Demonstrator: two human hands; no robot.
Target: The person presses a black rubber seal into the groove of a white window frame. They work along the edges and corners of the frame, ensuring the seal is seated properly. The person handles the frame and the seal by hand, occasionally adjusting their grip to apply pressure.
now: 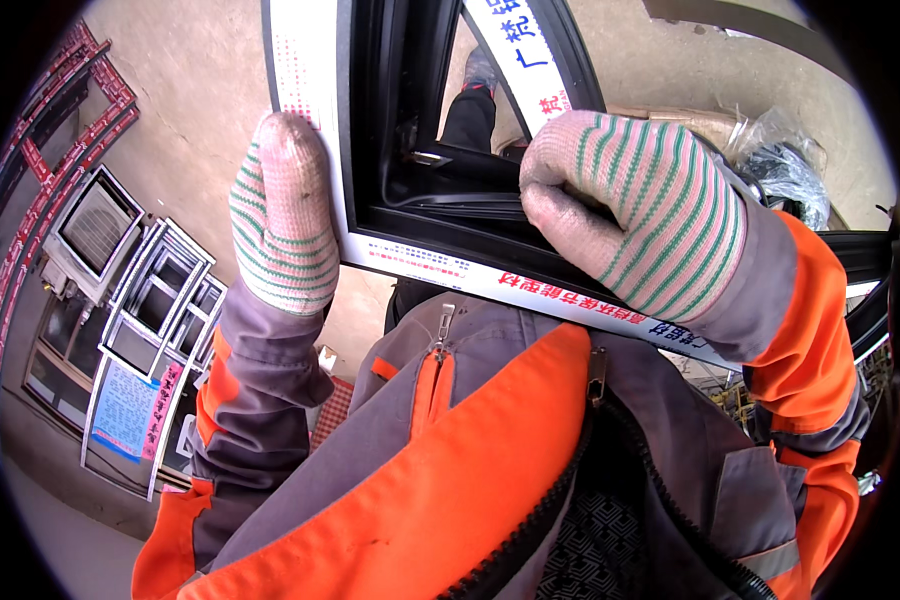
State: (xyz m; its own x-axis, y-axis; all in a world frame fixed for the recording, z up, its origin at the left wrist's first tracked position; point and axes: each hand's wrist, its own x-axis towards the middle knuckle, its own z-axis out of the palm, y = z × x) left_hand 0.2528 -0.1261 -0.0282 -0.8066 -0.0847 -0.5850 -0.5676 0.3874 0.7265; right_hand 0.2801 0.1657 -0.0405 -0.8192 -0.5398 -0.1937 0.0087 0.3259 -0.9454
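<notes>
A black window frame [365,190], its faces covered in white protective film with red and blue print, is held at a slant before my chest. My left hand [285,215], in a pink-and-green striped knit glove, grips its left outer edge near the corner. The thumb lies straight along that edge; the other fingers are partly hidden. Over the lower bar, my right hand [640,215] in a matching glove has thumb and forefinger curled together. Dark strips [460,200] inside the frame run up to these fingertips, but what they pinch is hidden. A small metal piece [430,158] shows inside the corner.
Several silver frames [160,290] stand at the left, beside an air-conditioner unit [95,230] and a blue paper sheet [125,405]. Clear plastic wrap [785,165] lies on the floor at the upper right. Someone's shoe [478,70] shows through the frame's opening.
</notes>
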